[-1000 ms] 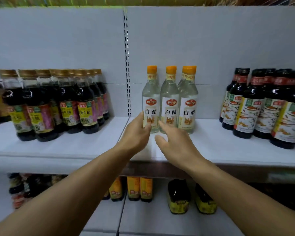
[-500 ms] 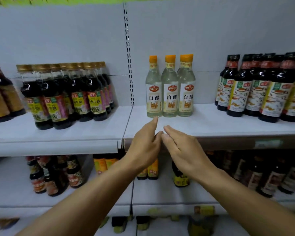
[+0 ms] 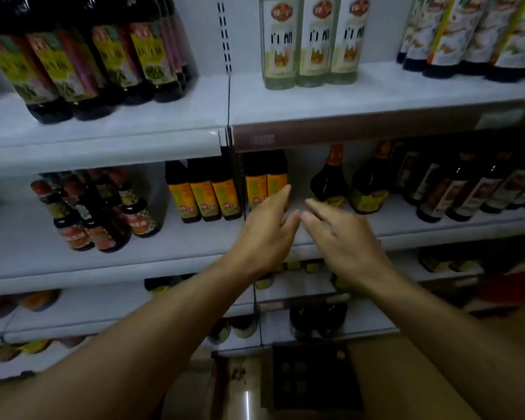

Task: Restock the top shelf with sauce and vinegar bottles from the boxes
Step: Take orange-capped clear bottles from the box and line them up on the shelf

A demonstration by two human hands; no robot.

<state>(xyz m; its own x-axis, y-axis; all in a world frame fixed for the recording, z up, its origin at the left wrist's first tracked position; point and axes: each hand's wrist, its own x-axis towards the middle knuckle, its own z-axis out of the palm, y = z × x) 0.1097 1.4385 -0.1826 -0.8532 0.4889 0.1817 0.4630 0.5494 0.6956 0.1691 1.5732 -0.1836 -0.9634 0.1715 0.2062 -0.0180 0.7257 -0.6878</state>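
**Both hands empty, heading down for the next load**

On the far left of the top shelf (image 3: pixel 103 131), dark sauce bottles (image 3: pixel 73 59) are standing in a tight block. Moving right, three clear vinegar bottles (image 3: pixel 309 40) are sitting upright near the front edge, with more dark bottles (image 3: pixel 473 34) beyond them. Lower down, the left hand (image 3: pixel 264 234) is hanging in front of the middle shelf, fingers straight and relaxed, gripping nothing. Just beside it, nearly fingertip to fingertip, the right hand (image 3: pixel 346 247) is looking the same: loose and empty. A dark box (image 3: pixel 312 374) is lying low by the floor, blurred. The smart play, judging from here: go down to that box, take one bottle per hand by the body, and keep them upright.
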